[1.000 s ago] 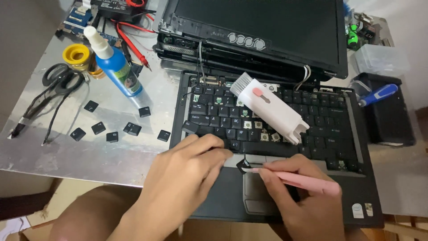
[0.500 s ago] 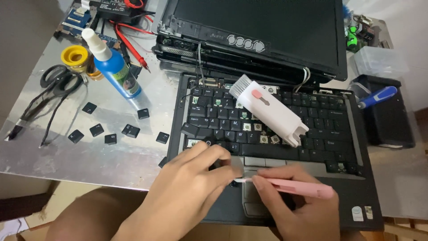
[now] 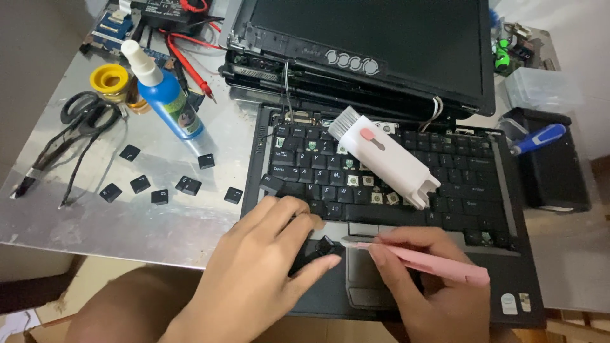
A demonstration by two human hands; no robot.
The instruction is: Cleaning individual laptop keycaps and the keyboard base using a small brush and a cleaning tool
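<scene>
Pinching a flat black keycap (image 3: 318,249), the left hand (image 3: 267,267) meets the right hand (image 3: 438,286) gripping a slim pink tool (image 3: 432,262).

Pink tool (image 3: 438,265), black laptop (image 3: 508,267), white brush (image 3: 387,159) — pink button, blue bottle (image 3: 170,105) — white cap, black keycaps (image 3: 189,185)

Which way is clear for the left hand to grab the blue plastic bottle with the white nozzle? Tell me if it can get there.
Probably yes. The left hand rests at the keyboard's lower left, and only small loose black keycaps lie on the metal tabletop between it and the blue plastic bottle.
</scene>
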